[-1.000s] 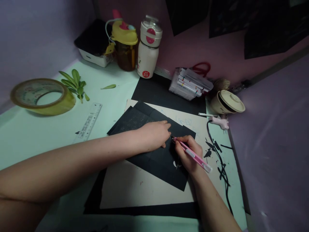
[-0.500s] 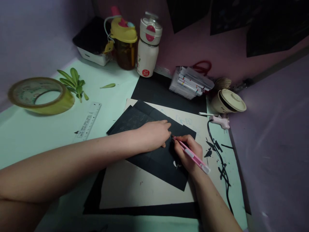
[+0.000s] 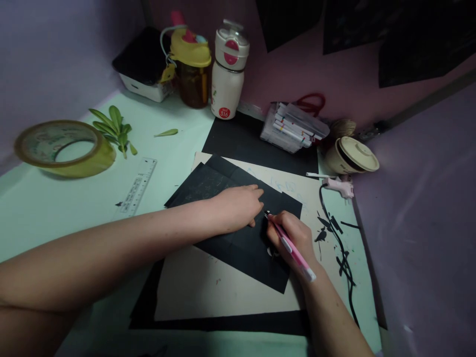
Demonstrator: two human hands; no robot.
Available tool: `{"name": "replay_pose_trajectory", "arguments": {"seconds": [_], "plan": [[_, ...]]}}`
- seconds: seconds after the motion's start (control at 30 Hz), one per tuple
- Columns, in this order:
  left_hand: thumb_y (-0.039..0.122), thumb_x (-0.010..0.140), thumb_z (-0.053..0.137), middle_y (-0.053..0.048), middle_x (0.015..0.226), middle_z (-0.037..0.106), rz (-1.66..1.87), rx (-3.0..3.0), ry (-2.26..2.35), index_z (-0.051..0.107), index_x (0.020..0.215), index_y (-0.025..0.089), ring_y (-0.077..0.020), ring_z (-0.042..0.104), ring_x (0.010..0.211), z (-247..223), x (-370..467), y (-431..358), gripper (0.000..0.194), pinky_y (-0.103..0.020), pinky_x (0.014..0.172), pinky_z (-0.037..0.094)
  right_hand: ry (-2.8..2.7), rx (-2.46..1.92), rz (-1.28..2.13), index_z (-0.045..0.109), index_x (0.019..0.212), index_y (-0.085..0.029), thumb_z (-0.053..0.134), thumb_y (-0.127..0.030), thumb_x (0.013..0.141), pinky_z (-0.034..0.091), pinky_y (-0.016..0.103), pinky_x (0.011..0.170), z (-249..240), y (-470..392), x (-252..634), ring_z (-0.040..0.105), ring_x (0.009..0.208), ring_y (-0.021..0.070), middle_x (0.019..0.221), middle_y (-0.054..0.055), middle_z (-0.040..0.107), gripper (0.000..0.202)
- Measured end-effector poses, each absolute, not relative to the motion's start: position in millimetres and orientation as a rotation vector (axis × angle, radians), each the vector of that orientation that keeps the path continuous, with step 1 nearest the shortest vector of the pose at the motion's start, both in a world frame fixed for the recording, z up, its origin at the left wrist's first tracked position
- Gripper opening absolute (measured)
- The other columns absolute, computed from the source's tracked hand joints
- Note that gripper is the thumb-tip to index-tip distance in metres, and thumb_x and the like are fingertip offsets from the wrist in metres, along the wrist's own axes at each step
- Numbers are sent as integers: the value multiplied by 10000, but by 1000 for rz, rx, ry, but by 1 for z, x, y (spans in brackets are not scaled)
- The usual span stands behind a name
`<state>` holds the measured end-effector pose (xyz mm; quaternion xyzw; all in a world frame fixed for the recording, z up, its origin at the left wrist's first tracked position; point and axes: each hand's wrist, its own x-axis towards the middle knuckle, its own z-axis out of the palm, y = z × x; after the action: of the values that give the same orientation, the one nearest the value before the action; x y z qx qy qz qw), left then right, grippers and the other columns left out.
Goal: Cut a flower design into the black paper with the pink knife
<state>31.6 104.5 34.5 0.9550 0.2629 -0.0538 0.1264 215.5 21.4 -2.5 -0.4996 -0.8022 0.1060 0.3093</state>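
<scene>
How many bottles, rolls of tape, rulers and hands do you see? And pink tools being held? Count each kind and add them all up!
Bottles: 2 (yellow-topped bottle, white bottle)
Tape rolls: 1 (tape roll)
Rulers: 1 (clear ruler)
Hands: 2 (left hand, right hand)
Held pink tools: 1 (pink pen-shaped tool)
Total: 7

Left fingers [image 3: 258,194] flat, right fingers [image 3: 282,219] curled

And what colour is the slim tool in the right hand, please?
The slim tool is pink with whitish parts; the head view, the only one, shows it.
</scene>
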Motion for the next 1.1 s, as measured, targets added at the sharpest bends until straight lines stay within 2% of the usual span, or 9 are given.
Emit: {"name": "replay_pose_trajectory", "arguments": {"seconds": [0.7,0.93,1.1], "plan": [[338,835,703,-198,1363,528,-159,2774,752,649,1175,88,-298,488,1273,38,31,104,426,-320,954,438,-2114,-1311,273,509,833,-225,565,-106,875,473,269,630,-6,20,213,600,681,152,755,24,601,138],[319,813,728,-192,1381,517,-106,2722,762,657,1165,89,-308,469,1299,37,31,104,426,-341,1010,413,-2136,-1328,227,498,770,-225,556,-109,868,439,259,575,-3,19,213,550,604,137,685,4,561,163],[312,815,728,-187,1389,511,-120,2724,767,658,1163,94,-299,464,1305,36,30,104,417,-328,1007,421,-2125,-1324,220,505,823,-228,558,-113,873,462,267,616,-6,19,212,584,655,150,722,15,585,136]]}}
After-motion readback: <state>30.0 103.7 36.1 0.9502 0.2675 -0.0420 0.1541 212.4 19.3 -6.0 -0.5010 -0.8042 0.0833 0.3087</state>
